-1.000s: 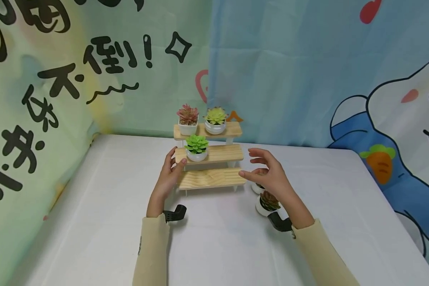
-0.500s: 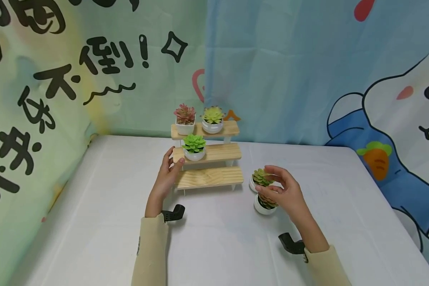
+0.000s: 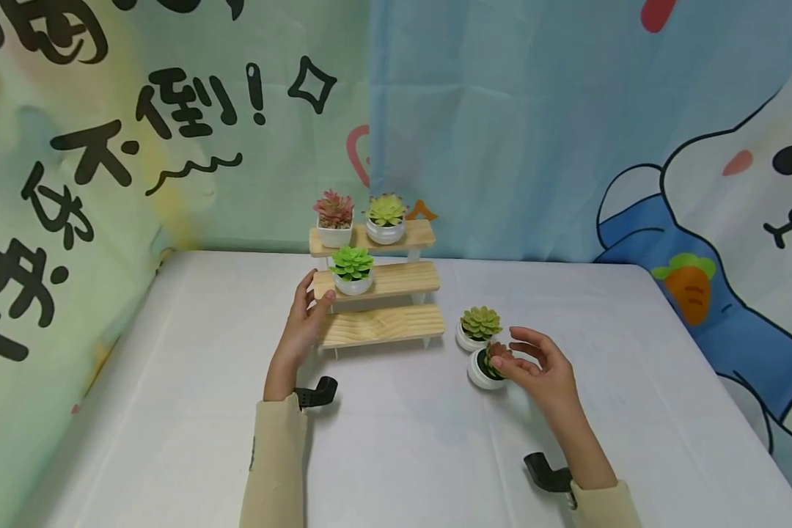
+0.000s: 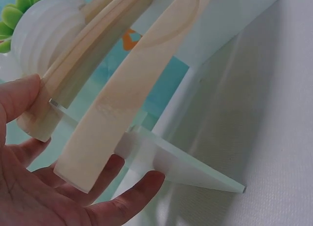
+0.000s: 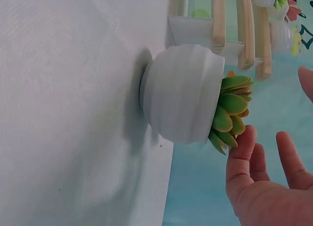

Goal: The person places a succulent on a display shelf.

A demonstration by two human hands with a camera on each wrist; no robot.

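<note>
My left hand (image 3: 298,334) grips the left end of a three-tier wooden display stand (image 3: 405,279). In the left wrist view, its thumb lies on the middle shelf (image 4: 88,55) and its fingers reach underneath, beside a clear support (image 4: 181,162). My right hand (image 3: 546,374), fingers spread, is at a reddish-brown succulent in a white pot (image 3: 485,372) on the table. The right wrist view shows one fingertip right at the leaves (image 5: 232,111), with the ribbed pot (image 5: 183,94) upright on the cloth. Behind it stands a green succulent in a white pot (image 3: 478,328).
On the top shelf sit a pink succulent (image 3: 334,213) and a yellow-green one (image 3: 386,218). A bright green succulent (image 3: 353,270) stands on the middle shelf's left. Printed curtains (image 3: 501,132) hang behind the white table (image 3: 171,411).
My right hand has moved from beside the stand's right end, rightward and toward me, to the reddish-brown succulent. My left hand keeps its grip on the stand. The head view has shifted slightly.
</note>
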